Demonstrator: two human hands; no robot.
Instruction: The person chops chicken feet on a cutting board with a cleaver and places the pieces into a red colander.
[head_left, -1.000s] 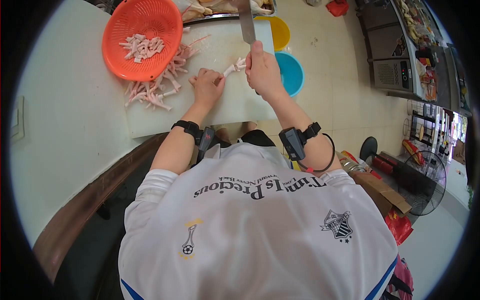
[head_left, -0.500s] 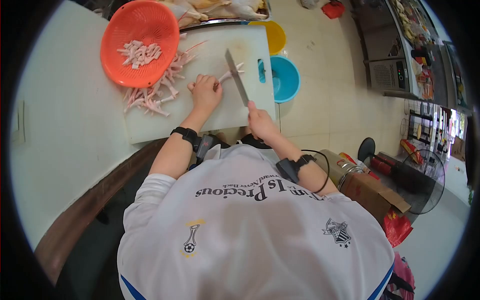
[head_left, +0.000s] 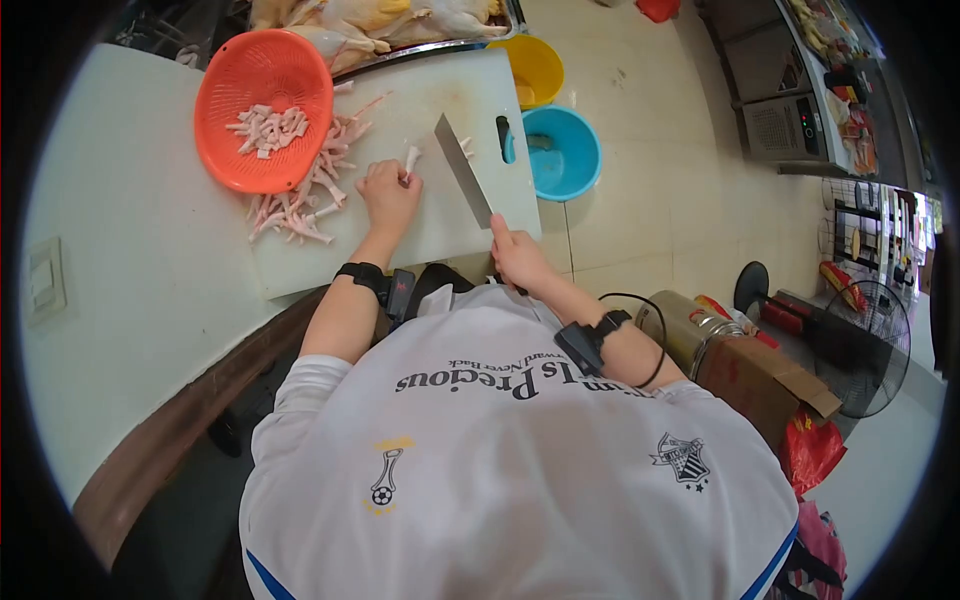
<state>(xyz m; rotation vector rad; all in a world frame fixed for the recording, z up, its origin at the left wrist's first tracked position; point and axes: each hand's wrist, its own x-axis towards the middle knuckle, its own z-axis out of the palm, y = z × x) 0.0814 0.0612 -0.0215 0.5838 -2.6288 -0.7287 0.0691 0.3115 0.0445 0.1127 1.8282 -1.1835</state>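
My left hand is closed on a short, pale chicken foot, whose end sticks up past the fingers over the white cutting board. In my right hand is the handle of a cleaver, its blade slanting across the board to the right of the left hand. Small white toe pieces lie just beyond the blade, partly hidden by it. On the board's left side is a pile of chicken feet. An orange colander overlaps the pile and holds cut pieces.
A metal tray of whole plucked chickens borders the board's far edge. To the right, below the board, stand a yellow bucket and a blue basin. Farther right are a cardboard box and a fan.
The left hand has drawn left, away from the blade, with the chicken foot, which now looks shorter. Toe pieces are separate beyond the cleaver. The view has shifted slightly.
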